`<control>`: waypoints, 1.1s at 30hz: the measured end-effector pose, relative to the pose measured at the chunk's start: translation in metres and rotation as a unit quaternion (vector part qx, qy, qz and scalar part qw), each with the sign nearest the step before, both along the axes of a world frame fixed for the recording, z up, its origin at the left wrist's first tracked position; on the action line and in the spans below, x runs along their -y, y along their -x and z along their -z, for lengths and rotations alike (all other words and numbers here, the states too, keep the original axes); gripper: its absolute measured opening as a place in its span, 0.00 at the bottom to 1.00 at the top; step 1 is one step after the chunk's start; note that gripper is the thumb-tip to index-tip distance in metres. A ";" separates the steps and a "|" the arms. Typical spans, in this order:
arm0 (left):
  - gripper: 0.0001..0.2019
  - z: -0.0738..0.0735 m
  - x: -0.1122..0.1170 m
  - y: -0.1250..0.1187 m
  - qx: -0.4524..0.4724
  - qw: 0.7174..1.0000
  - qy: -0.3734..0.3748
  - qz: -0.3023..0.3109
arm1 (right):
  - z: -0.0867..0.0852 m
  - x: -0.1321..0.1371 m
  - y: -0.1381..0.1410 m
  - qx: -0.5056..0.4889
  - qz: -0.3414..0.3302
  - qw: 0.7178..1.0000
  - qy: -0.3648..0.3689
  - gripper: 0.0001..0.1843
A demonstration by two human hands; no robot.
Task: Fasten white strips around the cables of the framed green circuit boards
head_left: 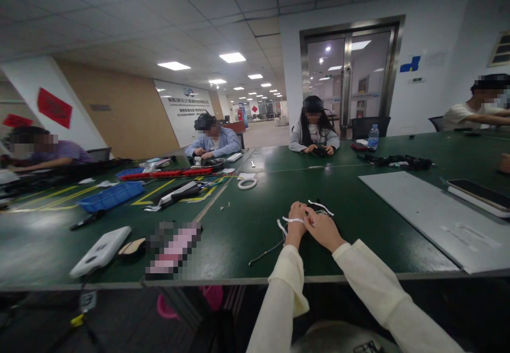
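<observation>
My left hand (295, 226) rests low over the green table with its fingers curled; what they hold is hidden. Across its back lies a white tape strip (292, 220). My right hand (323, 229) reaches over beside it, fingertips closed at that strip's right end. Another white strip (321, 207) curves above the knuckles of my right hand, by a small dark object (329, 210) mostly covered by my hands. A third white strip (281, 228) sticks out left of my left wrist. From under that wrist a thin grey cable (265, 254) runs left along the table.
A white tape roll (247, 184) and a small wrench (253, 164) lie ahead. To the left are a pink phone-like object (177, 249), a white device (101, 251) and a blue tray (111, 196). A grey panel (414, 212) lies right. Several people sit around the table (239, 236).
</observation>
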State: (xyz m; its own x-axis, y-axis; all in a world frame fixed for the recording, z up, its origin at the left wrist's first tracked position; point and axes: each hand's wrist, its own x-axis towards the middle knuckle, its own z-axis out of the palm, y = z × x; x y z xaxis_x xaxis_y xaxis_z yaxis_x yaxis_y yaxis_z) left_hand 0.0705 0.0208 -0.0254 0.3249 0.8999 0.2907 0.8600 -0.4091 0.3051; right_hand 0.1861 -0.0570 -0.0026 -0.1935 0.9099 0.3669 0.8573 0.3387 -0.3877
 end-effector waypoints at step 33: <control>0.13 -0.006 0.010 -0.002 0.035 0.998 -0.037 -0.037 | -0.013 -0.022 -0.032 -0.080 0.073 0.994 -0.011 0.22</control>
State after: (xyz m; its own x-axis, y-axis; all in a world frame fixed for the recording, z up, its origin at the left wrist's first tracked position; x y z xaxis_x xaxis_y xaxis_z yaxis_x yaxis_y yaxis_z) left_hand 0.0722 0.0106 -0.0195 0.2343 0.8957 0.3779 0.8664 -0.3687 0.3368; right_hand 0.2184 -0.0349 0.0099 0.0027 0.9154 0.4025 0.8261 0.2248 -0.5168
